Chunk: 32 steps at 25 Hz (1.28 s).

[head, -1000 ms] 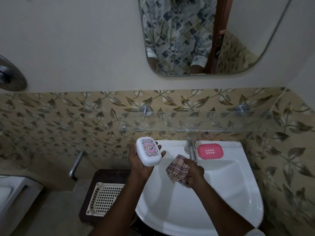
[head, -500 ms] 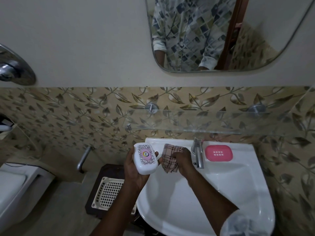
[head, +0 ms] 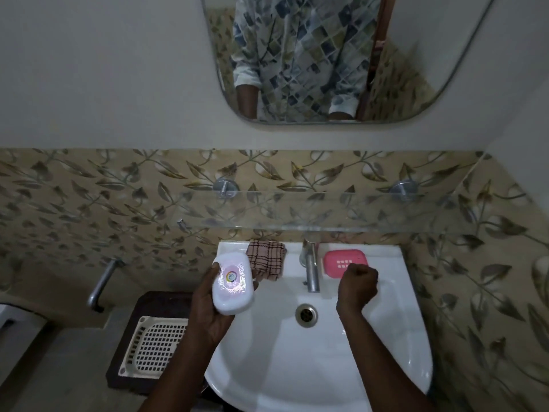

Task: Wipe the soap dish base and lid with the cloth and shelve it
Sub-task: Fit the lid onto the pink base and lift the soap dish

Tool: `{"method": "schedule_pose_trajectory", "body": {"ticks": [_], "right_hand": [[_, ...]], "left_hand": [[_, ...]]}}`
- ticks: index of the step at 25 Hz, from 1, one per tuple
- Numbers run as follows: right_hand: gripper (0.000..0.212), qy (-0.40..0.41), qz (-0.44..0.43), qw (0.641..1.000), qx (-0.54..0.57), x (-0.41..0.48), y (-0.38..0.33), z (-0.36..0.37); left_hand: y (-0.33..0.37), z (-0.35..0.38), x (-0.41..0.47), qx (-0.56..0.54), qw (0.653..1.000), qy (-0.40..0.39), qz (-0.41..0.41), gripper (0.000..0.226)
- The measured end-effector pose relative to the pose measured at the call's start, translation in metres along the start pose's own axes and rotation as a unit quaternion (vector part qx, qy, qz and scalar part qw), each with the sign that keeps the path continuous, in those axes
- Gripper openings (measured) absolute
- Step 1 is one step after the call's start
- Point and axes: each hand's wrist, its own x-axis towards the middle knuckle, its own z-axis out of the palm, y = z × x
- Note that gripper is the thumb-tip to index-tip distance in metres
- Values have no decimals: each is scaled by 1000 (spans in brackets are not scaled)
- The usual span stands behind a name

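Two plastic parts at the sink seem light, stiff, slippery, best held by the long edges: the left hand grasps the lid so, and the base lies by the clenched, empty right hand.

Leaf-patterned tiles, mirror above.

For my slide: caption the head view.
Left hand holds the white lid, right hand beside the pink base, cloth on the sink.

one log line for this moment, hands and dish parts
left hand: holds white lid | right hand: curled, empty, by pink base | cloth: lying on sink rim | glass shelf: bare
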Motion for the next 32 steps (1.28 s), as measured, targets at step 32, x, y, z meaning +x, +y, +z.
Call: {"method": "schedule_pose_trajectory", "body": {"ticks": [32], "right_hand": [[13,-313,-196,920,-127,-114,-62,-43]], "left_hand": [[-47,48,16,376,924,15,68,36]]}}
